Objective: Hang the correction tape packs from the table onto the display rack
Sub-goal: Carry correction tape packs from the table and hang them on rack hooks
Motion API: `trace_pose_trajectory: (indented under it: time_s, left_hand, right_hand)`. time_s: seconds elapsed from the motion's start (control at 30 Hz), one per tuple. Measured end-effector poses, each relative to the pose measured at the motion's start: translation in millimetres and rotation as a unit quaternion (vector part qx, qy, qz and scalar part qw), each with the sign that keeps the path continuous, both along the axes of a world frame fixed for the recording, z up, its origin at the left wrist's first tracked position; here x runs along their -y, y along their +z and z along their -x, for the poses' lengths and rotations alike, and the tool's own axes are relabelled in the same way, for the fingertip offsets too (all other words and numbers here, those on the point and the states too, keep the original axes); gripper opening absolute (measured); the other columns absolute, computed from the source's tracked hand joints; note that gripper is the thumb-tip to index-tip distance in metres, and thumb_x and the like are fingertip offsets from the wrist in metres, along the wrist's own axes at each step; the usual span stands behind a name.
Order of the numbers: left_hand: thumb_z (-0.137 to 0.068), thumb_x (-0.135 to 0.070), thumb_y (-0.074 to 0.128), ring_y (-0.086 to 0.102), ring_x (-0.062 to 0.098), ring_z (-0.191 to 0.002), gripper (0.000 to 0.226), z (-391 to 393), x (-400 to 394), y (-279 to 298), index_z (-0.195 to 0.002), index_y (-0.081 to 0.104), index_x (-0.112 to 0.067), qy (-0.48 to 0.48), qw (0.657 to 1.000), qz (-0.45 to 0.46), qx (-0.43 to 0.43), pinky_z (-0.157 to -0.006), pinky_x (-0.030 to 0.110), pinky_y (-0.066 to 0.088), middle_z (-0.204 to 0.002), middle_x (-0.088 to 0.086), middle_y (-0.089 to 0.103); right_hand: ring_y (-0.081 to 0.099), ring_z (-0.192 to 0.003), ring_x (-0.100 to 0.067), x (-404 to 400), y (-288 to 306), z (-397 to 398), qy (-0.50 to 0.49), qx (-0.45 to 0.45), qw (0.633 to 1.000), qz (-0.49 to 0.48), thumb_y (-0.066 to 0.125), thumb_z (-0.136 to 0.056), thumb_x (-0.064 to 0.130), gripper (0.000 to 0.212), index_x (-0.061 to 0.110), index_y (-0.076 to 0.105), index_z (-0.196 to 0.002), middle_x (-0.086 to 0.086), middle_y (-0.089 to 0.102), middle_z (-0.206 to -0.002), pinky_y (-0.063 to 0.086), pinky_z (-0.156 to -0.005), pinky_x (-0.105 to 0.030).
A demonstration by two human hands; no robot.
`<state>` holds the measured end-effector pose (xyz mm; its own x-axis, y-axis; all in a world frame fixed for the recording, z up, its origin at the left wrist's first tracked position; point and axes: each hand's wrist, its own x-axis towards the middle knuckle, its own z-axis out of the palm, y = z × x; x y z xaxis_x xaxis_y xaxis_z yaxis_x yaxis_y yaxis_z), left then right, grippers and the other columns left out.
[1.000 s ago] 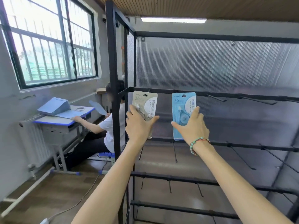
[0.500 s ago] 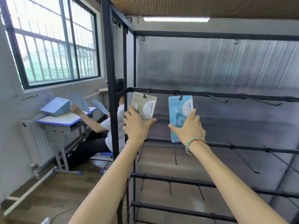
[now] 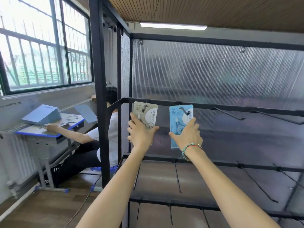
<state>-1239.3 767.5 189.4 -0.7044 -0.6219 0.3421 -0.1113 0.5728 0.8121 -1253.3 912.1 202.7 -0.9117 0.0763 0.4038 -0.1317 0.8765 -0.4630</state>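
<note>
Blue pack [image 3: 178, 122] between right fingers [image 3: 191, 123]

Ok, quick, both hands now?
Left hand: gripping the beige card-backed correction tape pack.
Right hand: gripping the light-blue card-backed correction tape pack.

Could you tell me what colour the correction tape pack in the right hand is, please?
Light blue: the light blue card-backed correction tape pack, seen in the head view.

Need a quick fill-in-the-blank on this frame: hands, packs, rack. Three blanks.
1. The left hand holds the ____ correction tape pack.
2. The right hand, with a beaded ____ on its wrist, holds the blue correction tape pack.
3. Both packs are at the hooks of the display rack's ____ bar.

Missing words: beige; bracelet; top
</note>
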Motion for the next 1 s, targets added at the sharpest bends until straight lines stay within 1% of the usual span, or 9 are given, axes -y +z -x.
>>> trace_pose_trajectory:
  time_s: [0.13,0.27,0.37,0.47,0.57,0.67,0.8,0.9,1.0]
  left_hand:
    - [-0.074,-0.052,0.076,0.03,0.036,-0.136,0.12,30,8,1,-0.152,-0.005,-0.011,-0.001,1.0,0.0,0.01,-0.103,0.058,0.033,-0.149,0.015,0.025]
    - [-0.073,-0.056,0.075,0.03,0.038,-0.136,0.116,56,12,0,-0.151,0.005,-0.006,-0.009,1.0,-0.009,0.02,-0.104,0.058,0.033,-0.148,0.017,0.027]
    - [-0.074,-0.053,0.075,0.028,0.038,-0.137,0.117,67,14,0,-0.152,0.002,-0.006,-0.016,1.0,-0.018,0.01,-0.104,0.059,0.032,-0.148,0.017,0.026]
    - [-0.073,-0.053,0.076,0.03,0.038,-0.136,0.116,72,14,-2,-0.152,0.005,-0.006,-0.019,1.0,-0.024,-0.004,-0.103,0.058,0.033,-0.146,0.016,0.028]
    - [-0.073,-0.053,0.076,0.031,0.036,-0.135,0.12,70,16,-6,-0.152,-0.001,-0.009,-0.02,0.999,-0.017,-0.019,-0.103,0.057,0.035,-0.145,0.016,0.03]
    - [-0.071,-0.055,0.077,0.032,0.035,-0.135,0.124,67,20,-9,-0.153,-0.004,-0.01,-0.023,0.999,-0.006,-0.033,-0.104,0.056,0.035,-0.144,0.016,0.032]
    - [-0.07,-0.058,0.077,0.028,0.035,-0.138,0.128,54,24,-15,-0.153,-0.009,-0.013,-0.034,0.999,0.007,-0.024,-0.11,0.055,0.03,-0.152,0.017,0.024]
    - [-0.077,-0.055,0.072,0.023,0.035,-0.141,0.115,40,25,-22,-0.153,-0.002,-0.012,-0.041,0.998,0.055,0.002,-0.114,0.052,0.025,-0.155,0.018,0.019]
    - [-0.088,-0.047,0.063,0.018,0.033,-0.144,0.094,18,23,-29,-0.153,0.006,-0.012,-0.058,0.991,0.121,0.026,-0.116,0.048,0.022,-0.156,0.019,0.016]
  right_hand:
    - [0.044,-0.122,-0.03,12,-1,29,-0.014,0.008,1.0,0.009,0.068,-0.078,0.056,0.111,0.003,0.0,-0.148,-0.015,0.033,-0.138,0.048,-0.086,-0.041]
    - [0.045,-0.122,-0.03,22,-1,54,-0.026,0.021,0.999,0.02,0.068,-0.076,0.058,0.106,0.005,0.009,-0.147,-0.015,0.036,-0.136,0.048,-0.088,-0.042]
    - [0.044,-0.123,-0.031,29,-1,63,-0.031,0.025,0.999,0.035,0.069,-0.077,0.056,0.107,0.004,0.008,-0.147,-0.015,0.035,-0.135,0.048,-0.088,-0.042]
    - [0.044,-0.123,-0.031,31,-4,65,-0.038,0.014,0.998,0.038,0.068,-0.077,0.056,0.108,0.004,0.006,-0.148,-0.015,0.034,-0.136,0.048,-0.086,-0.042]
    - [0.042,-0.124,-0.029,30,-7,63,-0.033,0.013,0.999,0.038,0.066,-0.079,0.058,0.109,0.004,0.001,-0.149,-0.014,0.032,-0.137,0.048,-0.087,-0.041]
    - [0.042,-0.123,-0.028,29,-11,58,-0.024,0.006,0.998,0.054,0.064,-0.08,0.059,0.109,0.006,-0.002,-0.15,-0.013,0.032,-0.136,0.049,-0.086,-0.041]
    - [0.036,-0.128,-0.03,23,-16,48,-0.006,0.015,0.997,0.078,0.063,-0.08,0.059,0.112,0.006,-0.008,-0.15,-0.014,0.028,-0.141,0.046,-0.091,-0.044]
    - [0.028,-0.133,-0.034,16,-23,36,0.006,0.006,0.999,0.045,0.063,-0.081,0.056,0.106,0.01,-0.002,-0.151,-0.017,0.02,-0.149,0.039,-0.102,-0.048]
    - [0.018,-0.14,-0.033,9,-29,19,0.04,-0.001,0.999,0.006,0.06,-0.086,0.05,0.093,0.014,0.005,-0.152,-0.015,0.009,-0.155,0.027,-0.112,-0.046]
